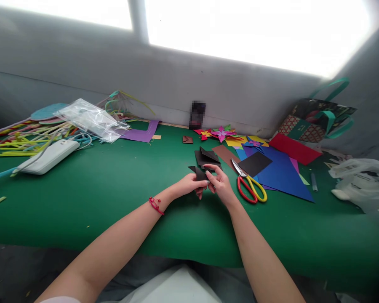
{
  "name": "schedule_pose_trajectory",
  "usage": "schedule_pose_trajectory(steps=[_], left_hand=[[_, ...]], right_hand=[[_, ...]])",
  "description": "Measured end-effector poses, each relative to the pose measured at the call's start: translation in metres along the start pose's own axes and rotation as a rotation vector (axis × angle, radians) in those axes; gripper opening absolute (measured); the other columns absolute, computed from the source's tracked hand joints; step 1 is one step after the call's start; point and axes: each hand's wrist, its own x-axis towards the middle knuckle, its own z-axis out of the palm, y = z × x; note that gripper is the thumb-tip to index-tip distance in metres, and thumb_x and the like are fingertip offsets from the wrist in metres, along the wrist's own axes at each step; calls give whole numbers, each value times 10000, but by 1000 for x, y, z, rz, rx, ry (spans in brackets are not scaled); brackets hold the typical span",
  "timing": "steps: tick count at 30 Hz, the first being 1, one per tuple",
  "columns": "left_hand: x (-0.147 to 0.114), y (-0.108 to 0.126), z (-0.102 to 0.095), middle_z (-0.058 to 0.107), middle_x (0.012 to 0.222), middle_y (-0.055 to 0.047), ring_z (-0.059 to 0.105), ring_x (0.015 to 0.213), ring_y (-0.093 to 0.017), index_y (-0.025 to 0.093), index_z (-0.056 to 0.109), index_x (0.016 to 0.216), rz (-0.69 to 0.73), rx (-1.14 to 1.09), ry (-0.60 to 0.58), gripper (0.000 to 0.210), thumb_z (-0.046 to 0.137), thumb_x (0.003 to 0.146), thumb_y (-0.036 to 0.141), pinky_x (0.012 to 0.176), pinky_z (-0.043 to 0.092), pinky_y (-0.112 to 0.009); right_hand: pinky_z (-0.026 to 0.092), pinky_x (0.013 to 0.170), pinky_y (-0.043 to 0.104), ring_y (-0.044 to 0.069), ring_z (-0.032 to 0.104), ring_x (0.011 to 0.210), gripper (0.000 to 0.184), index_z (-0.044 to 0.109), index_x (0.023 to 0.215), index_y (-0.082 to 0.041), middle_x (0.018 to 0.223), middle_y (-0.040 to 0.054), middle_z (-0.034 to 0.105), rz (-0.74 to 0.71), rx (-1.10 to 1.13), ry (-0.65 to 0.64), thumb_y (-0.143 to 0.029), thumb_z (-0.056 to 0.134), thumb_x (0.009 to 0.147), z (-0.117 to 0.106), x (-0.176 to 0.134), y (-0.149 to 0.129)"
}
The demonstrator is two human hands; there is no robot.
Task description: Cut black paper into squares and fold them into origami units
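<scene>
The left hand [189,184] and right hand [220,182] pinch 1 folded black paper piece [201,174] between them over the green tabletop [129,172], near other folded black pieces [203,157]; the 2 hands cover much of it, obscuring its full shape. A dark object [197,114] by the wall [173,75] is pixelated beyond recognition, and a plastic bag [366,181] runs off the right edge.

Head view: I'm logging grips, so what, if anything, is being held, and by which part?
A folded piece of black paper: the left hand holds its near edge, and the right hand its right side. Contact underneath is hidden.
</scene>
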Motion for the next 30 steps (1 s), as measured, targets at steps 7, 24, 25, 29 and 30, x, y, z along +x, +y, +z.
schedule_pose_trajectory(steps=[7,24,25,29,30], left_hand=[[-2,2,-2,520,498,3,534,468,-108,98,545,661,49,35,40,210,536,752,288,488,387,-214],[-7,10,5,527,481,7,528,461,-103,112,556,641,42,118,31,185,484,755,238,500,401,-214],[-7,10,5,533,490,6,529,461,-104,111,559,651,37,113,23,181,484,754,240,505,405,-218],[-6,8,5,535,496,2,539,473,-109,113,545,628,0,77,11,200,481,754,255,530,420,-230],[-5,7,5,534,495,1,544,478,-112,116,536,615,-14,67,17,208,482,754,260,533,422,-230]], right_hand=[[189,327,201,61,277,303,326,508,1037,-213,378,-85,359,18,16,-18,-403,523,772,2,0,-1],[169,333,199,52,346,309,295,399,618,-186,448,-54,455,136,159,-59,-401,536,767,-1,1,0],[171,337,201,51,346,316,301,403,608,-183,452,-49,458,135,147,-60,-401,532,770,-2,1,0],[145,341,209,40,291,326,346,382,550,-181,432,-69,367,80,60,-4,-401,560,749,-3,1,-1],[139,343,210,38,274,330,361,369,535,-183,428,-76,327,57,34,18,-400,571,740,-3,1,0]])
